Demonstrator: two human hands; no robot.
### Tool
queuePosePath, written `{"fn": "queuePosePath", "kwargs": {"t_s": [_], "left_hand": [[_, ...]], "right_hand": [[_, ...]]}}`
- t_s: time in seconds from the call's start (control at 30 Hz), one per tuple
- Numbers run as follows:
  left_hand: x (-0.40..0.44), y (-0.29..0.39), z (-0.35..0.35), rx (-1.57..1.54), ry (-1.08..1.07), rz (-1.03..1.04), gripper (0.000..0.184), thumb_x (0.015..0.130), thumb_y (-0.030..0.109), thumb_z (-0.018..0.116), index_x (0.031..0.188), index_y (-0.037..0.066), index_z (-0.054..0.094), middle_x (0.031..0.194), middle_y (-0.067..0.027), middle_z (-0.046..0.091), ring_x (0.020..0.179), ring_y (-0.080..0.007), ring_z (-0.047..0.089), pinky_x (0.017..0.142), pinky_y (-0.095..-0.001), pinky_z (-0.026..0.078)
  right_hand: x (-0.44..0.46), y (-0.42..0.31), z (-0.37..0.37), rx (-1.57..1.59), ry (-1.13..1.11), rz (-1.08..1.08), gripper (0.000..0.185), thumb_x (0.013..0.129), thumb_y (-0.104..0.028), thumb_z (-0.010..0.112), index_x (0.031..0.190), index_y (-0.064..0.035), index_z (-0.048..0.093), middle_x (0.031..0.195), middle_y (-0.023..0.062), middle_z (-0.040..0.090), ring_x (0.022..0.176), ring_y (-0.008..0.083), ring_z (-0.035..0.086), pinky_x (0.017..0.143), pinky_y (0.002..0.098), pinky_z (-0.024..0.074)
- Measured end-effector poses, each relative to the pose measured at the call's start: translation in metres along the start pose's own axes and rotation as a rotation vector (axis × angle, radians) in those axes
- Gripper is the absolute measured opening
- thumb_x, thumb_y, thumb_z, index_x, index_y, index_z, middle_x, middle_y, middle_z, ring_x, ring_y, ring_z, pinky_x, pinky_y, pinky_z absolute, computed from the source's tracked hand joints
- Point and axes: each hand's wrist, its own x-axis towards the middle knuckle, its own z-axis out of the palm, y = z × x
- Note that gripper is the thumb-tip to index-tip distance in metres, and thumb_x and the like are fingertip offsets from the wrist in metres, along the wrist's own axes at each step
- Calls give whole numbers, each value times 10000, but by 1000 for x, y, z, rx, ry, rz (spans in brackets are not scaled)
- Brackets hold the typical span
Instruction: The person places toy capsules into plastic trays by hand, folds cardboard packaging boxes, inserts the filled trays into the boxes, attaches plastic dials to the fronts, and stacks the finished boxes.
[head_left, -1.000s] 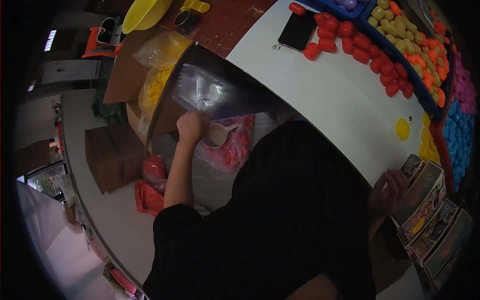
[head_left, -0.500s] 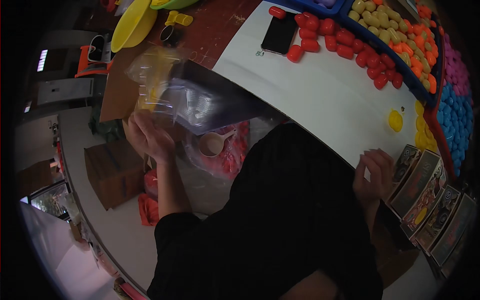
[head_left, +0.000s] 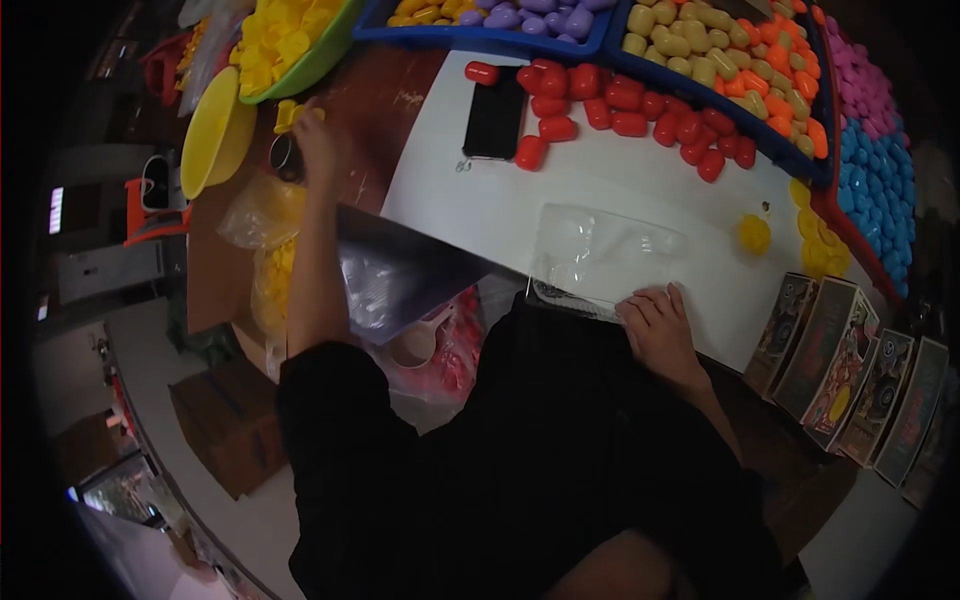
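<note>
My left hand (head_left: 318, 155) is at the far left of the table, beside a small yellow plastic piece (head_left: 287, 115) and a dark round cup (head_left: 286, 158). Blur and angle hide its fingers; whether they grip the yellow piece is unclear. A clear moulded plastic tray (head_left: 610, 250) lies on the white board (head_left: 440, 190), its near edge by my body. On the tray's lower right corner rests my right hand (head_left: 660, 325), fingers stretched out. Beyond the tray sit several red capsule-shaped pieces (head_left: 625, 95) and a black phone (head_left: 495, 115).
Blue bins (head_left: 600, 58) of coloured capsules line the back. A yellow bowl (head_left: 215, 135) and a green bowl (head_left: 320, 60) with yellow pieces stand at left. Printed boxes (head_left: 840, 350) are at right. Below the table edge, a scoop (head_left: 415, 345) lies on a bag of red pieces.
The clear tray, formerly held up by my left hand at the left, now lies on the board. My left hand has moved up to the yellow piece; my right hand has moved left onto the tray.
</note>
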Motion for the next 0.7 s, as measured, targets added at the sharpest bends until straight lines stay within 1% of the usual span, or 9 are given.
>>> {"fn": "queuePosePath", "kwargs": {"t_s": [0.07,0.13,0.2,0.27,0.33,0.4,0.47,0.6,0.7], "left_hand": [[45,-66,40,234,84,-14,515,791,132,492,1280,29,367,1173,-318,450,1078,-468,442,928,-474,378],[64,-90,53,327,-250,-114,477,806,194,478,1268,91,422,1103,-290,533,1004,-458,518,862,-488,430],[80,-137,77,508,-528,0,395,817,232,489,1198,135,516,1010,-232,606,922,-420,584,795,-489,469],[78,-111,73,506,-422,-59,362,816,277,524,1139,120,568,1000,-205,621,905,-390,599,790,-463,481],[71,-55,47,207,-378,18,296,841,228,547,1092,77,592,980,-180,635,897,-337,620,791,-406,496],[37,40,7,-845,-300,-311,199,867,118,543,1031,26,609,948,-118,638,882,-228,625,766,-323,504],[-20,132,-37,-1433,-393,-476,156,880,23,517,1002,-11,607,917,-68,616,883,-132,587,750,-240,483],[-114,190,-40,-1182,-899,-141,136,869,3,530,956,-24,631,877,-45,612,797,-101,556,712,-210,439],[-127,211,-27,-1092,-950,-115,121,853,-1,544,914,-17,648,861,-62,616,762,-122,555,690,-228,429]], "right_hand": [[2,-1,-4,35,48,55,278,780,-163,646,1029,-63,570,1028,69,554,1084,236,473,993,521,306],[2,-4,-7,65,85,112,260,795,-162,632,1025,-57,571,1005,67,560,1074,234,478,996,522,301],[5,-5,-6,113,114,59,261,802,-169,621,1029,-52,568,994,66,566,1067,232,479,993,518,300],[8,-2,-1,78,122,58,271,800,-180,621,1032,-52,565,1000,67,565,1060,234,480,991,514,302],[12,-1,2,48,118,53,281,798,-191,621,1036,-52,562,1006,68,564,1054,237,481,989,511,305],[18,0,5,74,197,2,258,811,-197,601,1019,-50,562,985,74,563,1018,239,489,983,483,319],[24,1,3,89,189,9,242,814,-194,592,1005,-49,561,971,74,561,999,237,493,981,466,327],[28,1,0,128,211,10,225,773,-162,626,965,-59,571,959,66,567,977,241,515,962,431,363],[27,1,2,122,236,0,194,812,-181,581,954,-52,558,933,72,554,952,235,500,957,419,355]]}}
